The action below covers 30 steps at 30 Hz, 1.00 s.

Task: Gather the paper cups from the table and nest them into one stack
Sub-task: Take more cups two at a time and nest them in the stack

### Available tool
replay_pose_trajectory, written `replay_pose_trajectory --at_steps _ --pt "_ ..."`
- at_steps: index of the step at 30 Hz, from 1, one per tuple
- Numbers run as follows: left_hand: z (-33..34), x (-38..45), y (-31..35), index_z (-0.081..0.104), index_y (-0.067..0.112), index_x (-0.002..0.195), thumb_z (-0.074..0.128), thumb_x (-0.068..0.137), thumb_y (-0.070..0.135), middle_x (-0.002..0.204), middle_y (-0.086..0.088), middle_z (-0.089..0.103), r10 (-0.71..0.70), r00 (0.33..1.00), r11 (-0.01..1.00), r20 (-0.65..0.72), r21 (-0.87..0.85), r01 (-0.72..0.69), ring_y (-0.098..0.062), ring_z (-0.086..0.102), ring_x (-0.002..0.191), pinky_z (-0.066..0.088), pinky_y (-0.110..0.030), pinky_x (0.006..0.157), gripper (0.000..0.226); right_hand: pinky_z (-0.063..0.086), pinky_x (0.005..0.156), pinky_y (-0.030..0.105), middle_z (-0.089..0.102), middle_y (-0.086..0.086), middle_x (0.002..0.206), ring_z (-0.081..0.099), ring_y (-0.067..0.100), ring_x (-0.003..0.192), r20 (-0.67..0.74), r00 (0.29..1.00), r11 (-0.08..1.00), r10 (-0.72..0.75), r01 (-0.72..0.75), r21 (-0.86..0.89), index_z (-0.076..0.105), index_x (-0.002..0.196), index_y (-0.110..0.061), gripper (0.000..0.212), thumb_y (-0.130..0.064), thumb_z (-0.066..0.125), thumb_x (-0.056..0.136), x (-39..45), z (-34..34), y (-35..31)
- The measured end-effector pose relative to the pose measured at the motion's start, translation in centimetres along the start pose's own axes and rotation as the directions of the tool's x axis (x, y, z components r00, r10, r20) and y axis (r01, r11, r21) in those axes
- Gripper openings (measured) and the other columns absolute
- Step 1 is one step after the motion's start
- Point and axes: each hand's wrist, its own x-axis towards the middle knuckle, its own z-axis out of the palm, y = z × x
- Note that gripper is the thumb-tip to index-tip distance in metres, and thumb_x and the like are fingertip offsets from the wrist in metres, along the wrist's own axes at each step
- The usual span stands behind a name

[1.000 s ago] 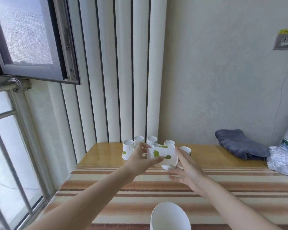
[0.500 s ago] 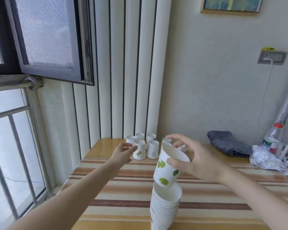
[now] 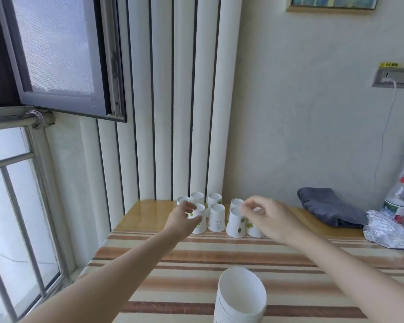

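Observation:
A stack of nested white paper cups (image 3: 240,297) stands mouth-up at the near edge of the striped table (image 3: 219,264). Several upturned white cups with green leaf prints (image 3: 216,217) stand grouped at the table's far side. My left hand (image 3: 182,220) reaches to the leftmost front cup (image 3: 200,221), fingers curled beside it and touching it; a firm grip does not show. My right hand (image 3: 266,217) hovers over the right-hand cups (image 3: 236,223), thumb and forefinger pinched at a cup's upturned base.
A folded dark grey cloth (image 3: 331,209) lies at the far right of the table, with crumpled foil (image 3: 387,231) and a red-capped plastic bottle (image 3: 400,201) beside it. An open window frame (image 3: 63,57) hangs at the upper left; a cable drops from the wall socket (image 3: 393,76).
The cup my right hand held over the stack now sits nested in it. My right hand has gone forward to the far cups; my left hand has closed in on the left cup.

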Motion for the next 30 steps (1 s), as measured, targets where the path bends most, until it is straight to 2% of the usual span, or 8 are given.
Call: replay_pose_trajectory --at_steps 3,6,9,14,21,25,28,30 --pt "0.3 3.1 -1.0 0.049 0.02 0.131 0.067 0.088 0.024 0.137 0.001 0.046 0.079 0.996 0.961 0.037 0.262 -0.086 -0.016 0.045 0.12 0.044 -0.019 0.085 0.046 0.04 0.073 0.023 0.063 -0.009 0.107 0.056 0.008 0.088 0.024 0.997 0.987 0.079 -0.074 -0.142 0.062 0.1 -0.032 0.016 -0.039 0.06 0.086 5.0 2.3 3.1" --pt "0.9 6.5 -2.1 0.04 0.022 0.14 0.067 0.087 0.031 0.148 -0.003 0.035 0.093 0.986 0.843 0.138 0.516 -0.152 -0.025 0.032 0.133 0.037 -0.032 0.103 0.06 0.044 0.086 0.029 0.056 -0.003 0.121 0.054 0.015 0.106 0.077 0.988 0.958 0.13 -0.106 -0.266 0.056 0.124 -0.026 0.039 -0.033 0.057 0.086 9.0 4.6 5.7" --pt "1.8 9.5 -2.9 0.034 0.022 0.145 0.066 0.087 0.033 0.15 -0.004 0.034 0.114 0.97 0.766 0.212 0.603 -0.222 -0.028 0.024 0.138 0.038 -0.035 0.107 0.067 0.043 0.098 0.037 0.047 -0.004 0.136 0.045 0.02 0.126 0.123 0.979 0.923 0.163 -0.107 -0.37 0.044 0.135 -0.029 0.055 -0.035 0.059 0.082 11.8 6.6 7.3" --pt "3.4 12.1 -4.1 0.024 0.021 0.15 0.067 0.084 0.035 0.153 -0.003 0.028 0.086 0.942 0.616 0.325 0.726 -0.307 -0.031 0.023 0.14 0.046 -0.042 0.103 0.08 0.031 0.104 0.041 0.035 -0.001 0.149 0.03 0.027 0.135 0.194 0.958 0.781 0.21 -0.045 -0.623 0.027 0.147 -0.035 0.074 -0.049 0.059 0.082 14.3 9.1 9.3" --pt "4.4 12.8 -4.9 0.029 0.017 0.146 0.062 0.09 0.026 0.143 -0.009 0.033 0.1 0.948 0.592 0.301 0.748 -0.3 -0.032 0.032 0.13 0.048 -0.042 0.098 0.066 0.029 0.093 0.038 0.047 -0.005 0.134 0.036 0.025 0.121 0.088 0.992 0.693 0.096 -0.004 -0.721 0.043 0.131 -0.035 0.051 -0.044 0.059 0.084 14.1 10.6 10.7" --pt "4.1 11.9 -4.7 0.038 0.017 0.135 0.069 0.086 0.022 0.132 -0.012 0.038 0.077 0.974 0.695 0.214 0.689 -0.207 -0.03 0.049 0.112 0.053 -0.041 0.09 0.058 0.04 0.091 0.037 0.048 -0.003 0.128 0.051 0.026 0.114 0.085 0.989 0.766 0.121 -0.039 -0.641 0.044 0.128 -0.032 0.053 -0.045 0.065 0.081 12.7 9.4 10.3" --pt "2.4 10.2 -3.4 0.041 0.016 0.123 0.077 0.077 0.031 0.123 -0.009 0.047 0.008 0.997 0.864 0.08 0.5 -0.047 -0.024 0.057 0.095 0.056 -0.033 0.079 0.06 0.046 0.076 0.033 0.05 -0.006 0.117 0.056 0.023 0.103 -0.01 0.98 0.933 0.198 -0.192 -0.303 0.046 0.117 -0.027 0.051 -0.047 0.071 0.076 10.7 7.5 8.8" --pt "0.8 8.3 -2.1 0.041 0.017 0.118 0.079 0.072 0.037 0.113 -0.005 0.054 -0.057 0.998 0.933 0.04 0.358 0.039 -0.022 0.061 0.091 0.058 -0.033 0.077 0.063 0.044 0.068 0.031 0.053 -0.005 0.106 0.058 0.021 0.094 -0.043 0.946 0.945 0.321 -0.323 -0.045 0.047 0.111 -0.023 0.052 -0.048 0.073 0.074 9.1 5.8 7.6"
